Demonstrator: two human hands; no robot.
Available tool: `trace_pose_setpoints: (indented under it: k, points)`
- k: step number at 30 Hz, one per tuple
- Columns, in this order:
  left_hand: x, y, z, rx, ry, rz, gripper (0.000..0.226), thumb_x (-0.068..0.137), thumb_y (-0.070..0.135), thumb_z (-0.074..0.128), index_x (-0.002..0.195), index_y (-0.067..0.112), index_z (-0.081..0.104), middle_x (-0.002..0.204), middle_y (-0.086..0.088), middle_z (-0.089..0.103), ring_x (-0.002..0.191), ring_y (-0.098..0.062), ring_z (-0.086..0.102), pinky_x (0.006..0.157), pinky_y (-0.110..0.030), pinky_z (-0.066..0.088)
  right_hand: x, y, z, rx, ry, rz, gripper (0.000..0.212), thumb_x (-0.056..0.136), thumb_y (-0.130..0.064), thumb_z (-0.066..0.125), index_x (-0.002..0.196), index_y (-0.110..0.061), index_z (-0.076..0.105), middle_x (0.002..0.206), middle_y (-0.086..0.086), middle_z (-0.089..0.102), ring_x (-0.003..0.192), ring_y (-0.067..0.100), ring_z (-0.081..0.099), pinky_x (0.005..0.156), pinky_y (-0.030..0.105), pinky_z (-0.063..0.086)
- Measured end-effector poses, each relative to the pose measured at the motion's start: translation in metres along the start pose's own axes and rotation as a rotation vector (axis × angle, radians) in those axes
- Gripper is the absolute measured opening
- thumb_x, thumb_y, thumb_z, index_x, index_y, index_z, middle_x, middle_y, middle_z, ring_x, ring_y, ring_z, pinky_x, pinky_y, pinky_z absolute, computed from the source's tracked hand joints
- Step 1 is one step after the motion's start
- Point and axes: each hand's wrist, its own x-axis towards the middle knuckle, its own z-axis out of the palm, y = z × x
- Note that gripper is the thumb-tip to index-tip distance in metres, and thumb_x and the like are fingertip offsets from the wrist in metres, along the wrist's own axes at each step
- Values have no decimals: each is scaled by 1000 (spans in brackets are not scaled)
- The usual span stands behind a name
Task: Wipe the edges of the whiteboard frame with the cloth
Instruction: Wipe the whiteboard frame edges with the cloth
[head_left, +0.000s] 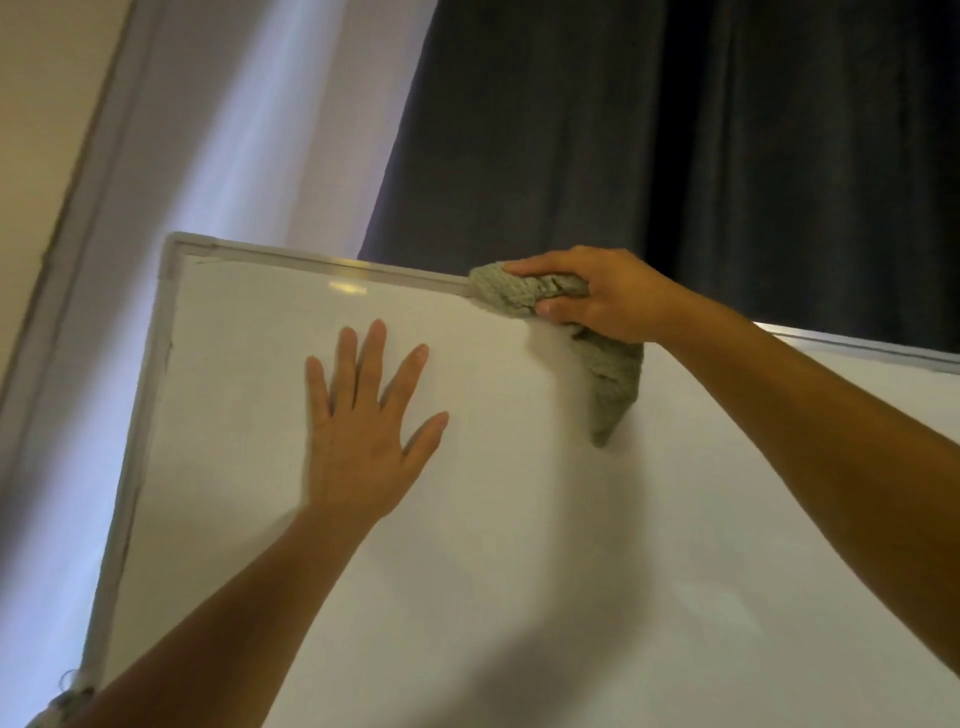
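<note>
The whiteboard (519, 519) fills most of my view, one broad white surface tilted so its upper left corner sits high. Behind it hangs one dark curtain (675, 130), and to its left one pale sheer curtain (249, 130) with a strip of beige wall (41, 104) beyond. The whiteboard frame (291, 258) runs silver along the top and down the left side; the top rail disappears under my right hand and shows again past my forearm, which crosses in front of it.

My two bare arms reach up from below. My left hand (363, 431) lies flat against the board's surface, fingers spread wide and straight, well below the top rail. My right hand (602, 293) grips the one grey-green cloth (519, 293), fingers curled over the top and thumb underneath, pressing the bunched end onto the top edge of the frame. The rest of the cloth hangs down beneath my palm against the board.
</note>
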Motion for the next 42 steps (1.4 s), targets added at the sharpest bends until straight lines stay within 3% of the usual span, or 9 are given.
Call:
trace_pose_setpoints:
  k: [5, 9, 13, 16, 23, 30, 34, 38, 42]
  points:
    - [0, 8, -3, -21, -56, 2, 80, 103, 72, 24, 170, 31, 7, 178, -12, 5, 164, -41, 4, 129, -69, 11, -23, 12, -15, 9, -21, 79, 50, 92, -34, 68, 134, -53, 52, 118, -1, 61, 107, 17, 56, 99, 31, 44]
    - [-1, 35, -12, -56, -54, -35, 76, 104, 62, 33, 167, 21, 24, 176, -18, 14, 162, -45, 13, 126, -72, 16, -28, 11, -14, -24, -14, 81, 47, 93, -43, 64, 136, -55, 48, 118, -4, 60, 108, 15, 54, 99, 34, 44]
    - [1, 110, -21, -206, -18, 204, 71, 103, 57, 45, 166, 32, 25, 176, -14, 18, 162, -44, 14, 125, -74, 14, -23, 4, -5, -143, 24, 51, 48, 96, -46, 59, 140, -54, 44, 123, -2, 60, 113, 18, 55, 97, 34, 43]
    - [4, 151, -11, -213, -50, 194, 66, 104, 62, 43, 163, 34, 31, 175, -13, 22, 162, -43, 17, 127, -72, 14, -24, 6, 0, -79, 84, 23, 48, 94, -40, 62, 139, -50, 48, 118, -3, 59, 110, 17, 56, 96, 33, 45]
    - [-5, 143, 23, -67, -55, 270, 73, 106, 68, 30, 169, 34, 14, 179, -8, 6, 165, -38, 6, 130, -66, 8, -77, 71, -22, -69, 50, 88, 49, 93, -32, 67, 138, -46, 51, 122, 2, 59, 114, 23, 56, 99, 32, 42]
    - [-4, 153, 26, -30, -69, 255, 74, 103, 66, 29, 169, 33, 16, 178, -8, 9, 165, -38, 7, 130, -66, 5, -160, 149, -65, -75, 67, 125, 50, 92, -30, 69, 136, -46, 53, 121, 1, 60, 112, 21, 57, 98, 31, 43]
    - [-3, 150, 21, -52, -114, 259, 74, 104, 65, 25, 169, 32, 17, 179, -8, 9, 165, -37, 6, 129, -69, 8, -187, 175, -81, -44, 67, 136, 48, 92, -28, 69, 135, -44, 55, 119, 2, 59, 112, 23, 56, 101, 40, 46]
    - [-9, 204, 4, -91, -100, 41, 77, 102, 61, 35, 165, 18, 31, 178, -11, 12, 165, -37, 10, 129, -68, 9, -196, 189, -84, -3, 87, 135, 45, 92, -30, 69, 132, -47, 56, 117, 0, 56, 111, 22, 55, 99, 38, 46]
    - [-4, 295, -1, -113, -85, 117, 75, 101, 56, 43, 162, 14, 36, 176, -16, 16, 164, -38, 12, 129, -67, 13, -188, 186, -82, 16, 80, 110, 44, 91, -36, 67, 131, -49, 54, 111, -3, 53, 107, 20, 55, 95, 36, 47]
